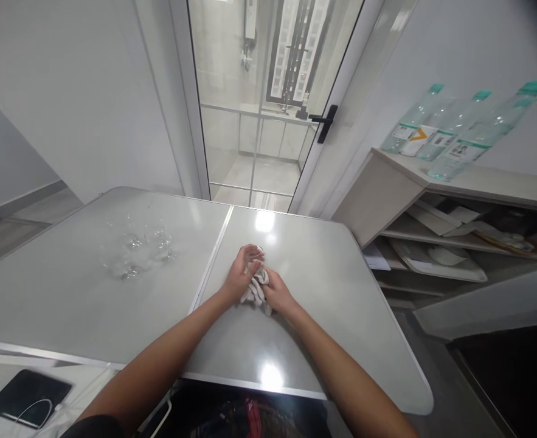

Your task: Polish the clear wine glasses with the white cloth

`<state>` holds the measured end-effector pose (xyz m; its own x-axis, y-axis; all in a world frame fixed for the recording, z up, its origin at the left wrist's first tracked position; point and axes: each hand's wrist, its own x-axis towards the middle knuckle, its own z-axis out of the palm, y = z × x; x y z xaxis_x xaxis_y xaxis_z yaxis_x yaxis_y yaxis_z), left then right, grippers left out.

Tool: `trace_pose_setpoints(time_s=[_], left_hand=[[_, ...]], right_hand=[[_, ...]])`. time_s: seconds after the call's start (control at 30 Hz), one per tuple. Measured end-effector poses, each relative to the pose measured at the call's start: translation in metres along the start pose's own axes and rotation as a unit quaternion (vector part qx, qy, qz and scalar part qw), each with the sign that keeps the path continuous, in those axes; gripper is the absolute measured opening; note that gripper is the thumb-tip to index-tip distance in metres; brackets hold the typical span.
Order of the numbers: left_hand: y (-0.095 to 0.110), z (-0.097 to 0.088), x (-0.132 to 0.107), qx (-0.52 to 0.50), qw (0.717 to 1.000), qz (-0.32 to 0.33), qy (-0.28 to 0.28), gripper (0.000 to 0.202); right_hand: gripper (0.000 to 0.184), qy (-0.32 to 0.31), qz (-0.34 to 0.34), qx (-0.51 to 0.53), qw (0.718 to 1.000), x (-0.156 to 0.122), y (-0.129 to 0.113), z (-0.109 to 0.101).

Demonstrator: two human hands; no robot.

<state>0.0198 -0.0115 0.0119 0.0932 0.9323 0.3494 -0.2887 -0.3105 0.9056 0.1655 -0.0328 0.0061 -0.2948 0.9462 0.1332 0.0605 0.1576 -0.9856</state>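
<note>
My left hand (239,275) is curled, fingers bent around what looks like a clear glass; only a bit of its rim shows by the fingertips, and the rest is hidden. A crumpled white cloth (253,294) bunches between both hands and hangs down toward the tabletop. From the right side, my right hand (279,293) grips that cloth, its fingers mostly covered by the folds. Over on the left part of the table, several clear stemmed glasses (134,242) stand close together, their outlines faint against the grey surface.
The grey table (332,286) has a white seam across it. Several plastic bottles (462,149) stand on a shelf unit (391,182) at right. Behind the table is a glass door (225,143). A black tablet-like device (28,398) with a cable lies at lower left.
</note>
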Motion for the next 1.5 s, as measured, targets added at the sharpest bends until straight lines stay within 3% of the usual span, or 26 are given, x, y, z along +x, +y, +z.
trace_pose_setpoints(time_s=[0.07,0.13,0.23,0.3,0.37,0.4,0.5,0.6,0.7,0.8,0.83,0.9,1.0,1.07,1.13,1.23,1.33,1.43,1.5], left_hand=[[0.001,0.008,-0.002,0.023,0.999,0.016,0.045,0.051],[0.003,0.014,-0.002,0.008,0.998,-0.002,0.059,0.050],[0.006,0.013,0.002,-0.083,0.991,-0.091,0.055,0.049],[0.007,0.010,0.006,-0.152,0.976,-0.150,0.041,0.053],[0.006,0.007,0.007,-0.191,0.966,-0.171,0.030,0.055],[0.006,0.007,0.007,-0.194,0.966,-0.164,0.038,0.055],[0.002,0.008,0.005,-0.140,0.983,-0.091,0.081,0.051],[0.001,0.009,0.002,-0.085,0.994,-0.017,0.070,0.053],[0.003,0.008,0.000,-0.114,0.992,-0.035,0.039,0.052],[0.007,0.003,0.002,-0.184,0.979,-0.084,0.024,0.050],[0.008,0.002,0.003,-0.197,0.976,-0.091,0.025,0.049],[0.010,0.000,0.004,-0.197,0.976,-0.078,0.039,0.048],[0.014,-0.002,0.004,-0.144,0.988,-0.014,0.056,0.048],[0.016,-0.001,0.001,-0.108,0.993,0.012,0.041,0.050],[0.016,0.001,-0.002,-0.095,0.995,0.008,0.016,0.051],[0.014,0.004,-0.005,-0.102,0.995,-0.008,0.006,0.052],[0.013,0.003,-0.004,-0.116,0.993,-0.013,0.029,0.053],[0.013,0.001,-0.002,-0.136,0.990,-0.028,0.031,0.052],[0.013,0.000,-0.002,-0.153,0.986,-0.060,0.003,0.050]], right_hand=[[0.007,0.090,-0.037,-0.082,0.992,0.000,0.002,0.003],[0.010,0.091,-0.032,-0.064,0.993,0.000,0.002,0.004],[0.023,-0.029,0.052,0.111,0.992,0.002,-0.003,0.002],[0.029,-0.107,0.127,0.222,0.961,0.003,-0.006,0.000],[0.031,-0.144,0.162,0.260,0.941,0.005,-0.007,-0.001],[0.030,-0.136,0.156,0.245,0.947,0.005,-0.006,-0.001],[0.022,-0.004,0.063,0.076,0.995,0.006,-0.002,-0.001],[0.015,0.084,-0.016,-0.079,0.993,0.004,0.001,-0.003],[0.023,0.033,-0.012,-0.029,0.999,0.004,0.001,-0.005],[0.034,-0.009,0.049,0.086,0.995,0.006,0.001,-0.005],[0.034,0.018,0.059,0.115,0.991,0.008,0.001,-0.007],[0.033,0.132,0.037,0.132,0.982,0.011,0.001,-0.012],[0.030,0.336,-0.066,0.020,0.939,0.012,0.001,-0.027],[0.029,0.377,-0.090,-0.012,0.922,0.011,0.001,-0.032],[0.029,0.319,-0.042,0.013,0.947,0.009,0.000,-0.031],[0.036,0.118,0.037,0.085,0.989,0.007,-0.005,-0.020],[0.047,-0.005,0.059,0.189,0.980,0.009,-0.013,-0.017],[0.047,-0.065,0.082,0.216,0.971,0.009,-0.017,-0.025],[0.053,-0.099,0.107,0.218,0.965,0.007,-0.015,-0.030]])
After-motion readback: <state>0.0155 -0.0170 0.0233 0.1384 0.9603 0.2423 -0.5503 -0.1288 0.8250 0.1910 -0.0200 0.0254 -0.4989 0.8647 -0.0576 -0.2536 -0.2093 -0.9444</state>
